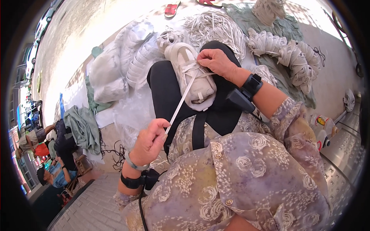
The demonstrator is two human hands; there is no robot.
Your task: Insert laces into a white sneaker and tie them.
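Note:
A pale beige-white sneaker with a mesh tongue rests on my lap between my black-clad thighs, its heel towards me. A flat white shoelace runs taut from its eyelets down to my left hand, which pinches it between thumb and fingers. My right hand is at the right side of the shoe's lacing, thumb and fingertips pressed together on the lace there. Several crossed lace rows show on the shoe; the part under my right fingertips is hidden.
Ahead lies a big heap of loose white laces. Bundled white shoe pieces lie on the right, plastic-wrapped white stacks on the left. Green cloth and red sandals lie further out. A seated person is at far left.

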